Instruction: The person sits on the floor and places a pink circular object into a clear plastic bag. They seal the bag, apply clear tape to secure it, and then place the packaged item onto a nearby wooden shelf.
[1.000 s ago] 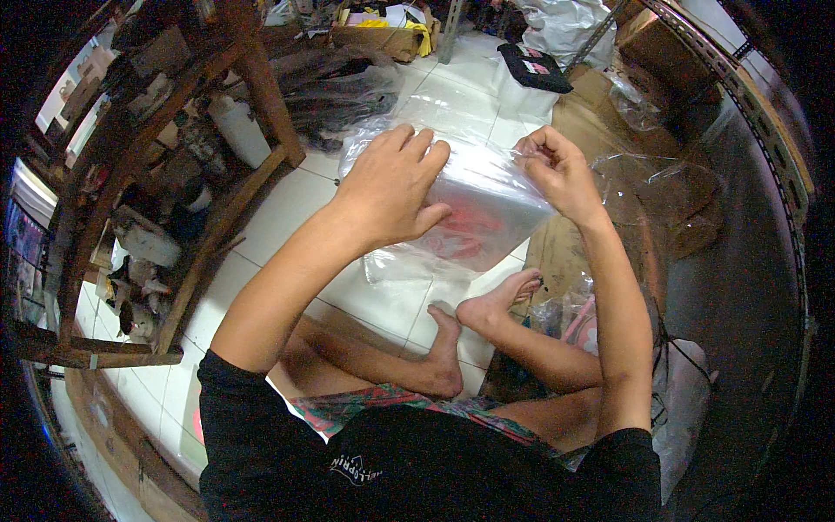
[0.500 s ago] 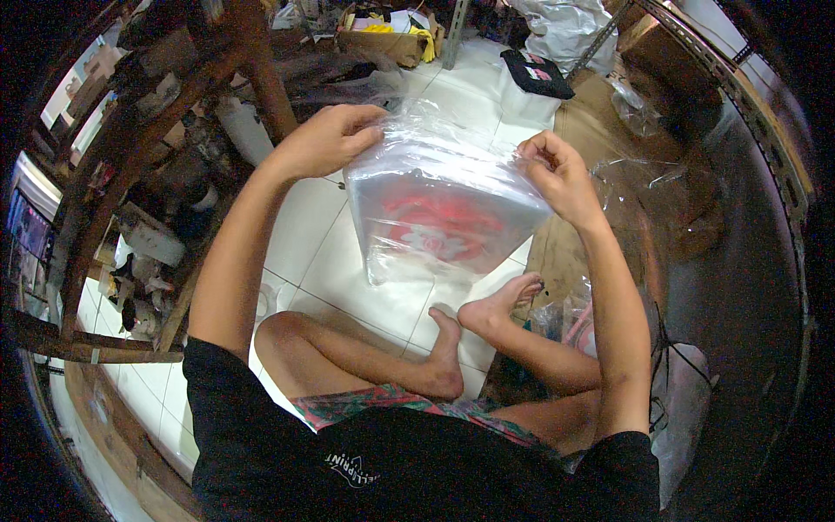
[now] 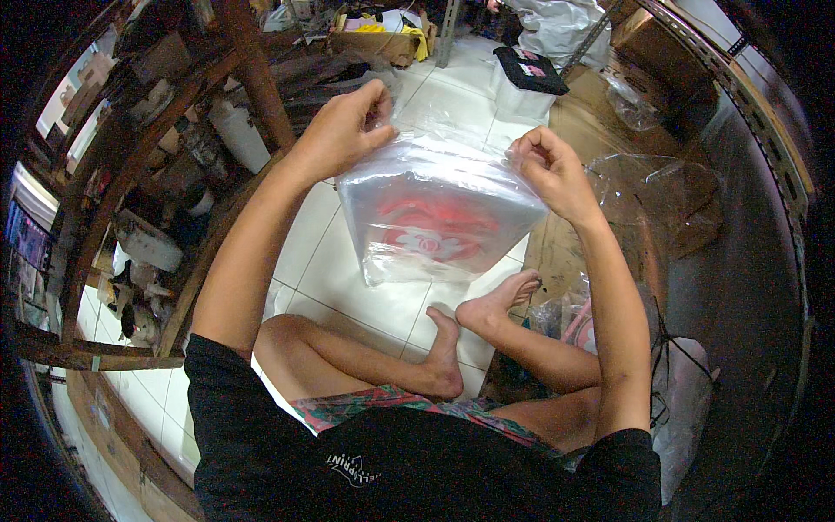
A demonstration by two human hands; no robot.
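Plastic packet [image 3: 444, 209], clear, rectangular, printed in red and white, lies over white-tiled floor [image 3: 335, 287], body mostly flat but crinkled top seemingly not yet smoothed, right hand [image 3: 552, 174] pinching its upper-right corner, left hand [image 3: 348, 126] curled at upper left, grip unclear.

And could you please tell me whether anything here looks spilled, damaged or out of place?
Nothing looks plainly spilled or damaged. The crumpled clear plastic right of the right hand looks untidy, though: it lies loose and bunched over the cardboard.
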